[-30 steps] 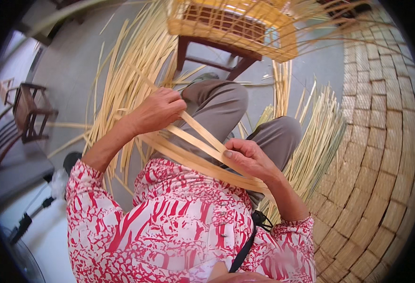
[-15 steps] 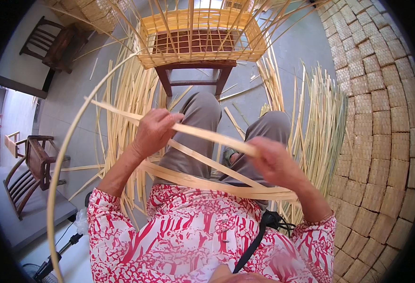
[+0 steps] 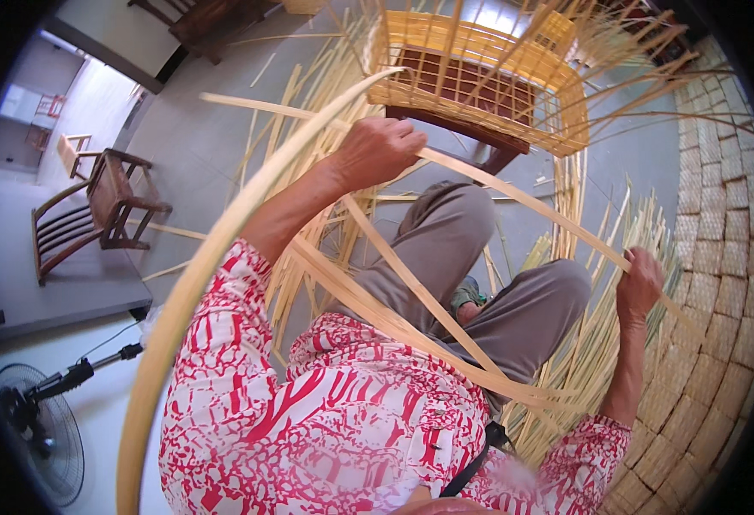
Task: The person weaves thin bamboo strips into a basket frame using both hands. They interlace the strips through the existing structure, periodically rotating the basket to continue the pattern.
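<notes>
Yellow basket walls (image 3: 572, 116) look woven but long ends (image 3: 634, 51) stick out unworked, while left hand (image 3: 377, 153) and right hand (image 3: 640, 281) grip one flat strip (image 3: 523, 196), more strips (image 3: 394, 325) lying loose nearby.

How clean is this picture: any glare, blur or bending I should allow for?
Head view: rows of woven pieces bow toward the black rim; head view: the opening at upper left looks washed out; head view: a hazy patch blurs the shirt near the lower edge; head view: left hand, right hand and held strip read clearly.
</notes>
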A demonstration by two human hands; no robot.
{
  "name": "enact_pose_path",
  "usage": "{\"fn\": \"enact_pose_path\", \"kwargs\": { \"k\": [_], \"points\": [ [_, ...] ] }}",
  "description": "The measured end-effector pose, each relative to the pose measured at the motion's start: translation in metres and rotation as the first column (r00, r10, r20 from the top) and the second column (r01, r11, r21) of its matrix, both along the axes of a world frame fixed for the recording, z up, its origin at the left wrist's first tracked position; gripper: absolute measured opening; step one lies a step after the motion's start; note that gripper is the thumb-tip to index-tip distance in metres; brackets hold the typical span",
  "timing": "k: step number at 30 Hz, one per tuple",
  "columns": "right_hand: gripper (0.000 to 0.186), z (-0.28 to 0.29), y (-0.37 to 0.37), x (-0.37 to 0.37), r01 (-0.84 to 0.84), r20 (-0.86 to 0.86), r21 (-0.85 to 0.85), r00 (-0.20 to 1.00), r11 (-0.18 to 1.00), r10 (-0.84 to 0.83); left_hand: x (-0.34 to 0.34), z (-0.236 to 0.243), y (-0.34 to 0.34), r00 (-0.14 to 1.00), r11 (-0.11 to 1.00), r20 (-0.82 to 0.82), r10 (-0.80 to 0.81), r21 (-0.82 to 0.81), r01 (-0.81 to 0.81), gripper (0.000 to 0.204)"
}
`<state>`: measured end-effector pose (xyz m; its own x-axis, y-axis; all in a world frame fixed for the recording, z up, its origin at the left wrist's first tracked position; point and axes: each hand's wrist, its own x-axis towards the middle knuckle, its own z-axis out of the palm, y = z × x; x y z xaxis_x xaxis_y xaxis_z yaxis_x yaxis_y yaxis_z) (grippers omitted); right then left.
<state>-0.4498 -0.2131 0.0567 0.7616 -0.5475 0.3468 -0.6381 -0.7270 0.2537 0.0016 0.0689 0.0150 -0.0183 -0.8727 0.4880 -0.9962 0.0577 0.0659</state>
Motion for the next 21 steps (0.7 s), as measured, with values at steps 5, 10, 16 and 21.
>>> {"fn": "enact_pose_path", "kwargs": {
  "k": [5,10,16,21],
  "points": [
    [0.016,-0.002,-0.017,-0.043,0.075,-0.101,-0.111,0.991,0.991,-0.086,0.003,-0.014,-0.021,0.999,1.000,0.048,-0.002,-0.007,0.003,0.025],
    [0.021,-0.011,-0.025,-0.074,0.113,-0.142,-0.148,0.981,0.983,-0.134,0.002,-0.024,-0.024,0.998,1.000,0.055,0.020,0.011,-0.020,0.024],
    [0.026,-0.012,-0.029,-0.084,0.133,-0.071,0.165,0.990,0.977,-0.122,-0.015,-0.040,-0.041,0.996,0.995,0.072,0.058,0.075,-0.063,0.009],
    [0.032,0.017,0.008,0.049,-0.026,0.019,0.784,1.000,0.620,0.018,-0.068,-0.029,-0.081,1.000,0.998,0.024,-0.014,0.058,0.013,0.009]
  ]
}}
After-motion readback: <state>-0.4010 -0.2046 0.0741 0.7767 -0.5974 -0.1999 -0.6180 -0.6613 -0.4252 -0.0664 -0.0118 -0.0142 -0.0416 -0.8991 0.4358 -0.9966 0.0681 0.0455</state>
